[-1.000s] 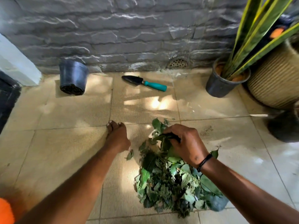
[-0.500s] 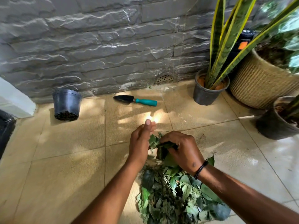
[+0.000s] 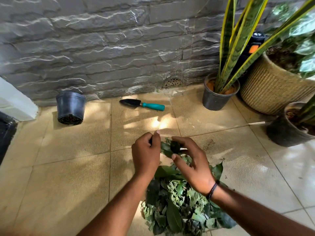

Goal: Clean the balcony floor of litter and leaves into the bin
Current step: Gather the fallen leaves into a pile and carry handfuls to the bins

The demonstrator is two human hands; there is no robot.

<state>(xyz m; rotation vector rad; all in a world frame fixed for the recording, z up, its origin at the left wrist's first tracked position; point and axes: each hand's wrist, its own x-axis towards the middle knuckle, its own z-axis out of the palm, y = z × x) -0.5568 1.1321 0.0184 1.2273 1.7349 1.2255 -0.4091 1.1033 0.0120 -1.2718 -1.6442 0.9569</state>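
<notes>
Both hands meet over the far end of the leaf pile (image 3: 180,201) on the tan tiled floor (image 3: 68,167): left hand (image 3: 146,154) curled closed on leaves, right hand (image 3: 190,160) half-open pinching a dark clump. Behind, a trowel (image 3: 142,104) lies by the grey stone wall (image 3: 102,48).

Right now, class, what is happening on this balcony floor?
A person crouches over a pile of green leaves on the tiled floor. Both bare hands work at its far edge: the left hand and right hand each have a grip on a few leaves. A teal-handled trowel and a tipped black pot lie by the stone wall. No bin is in view.
</notes>
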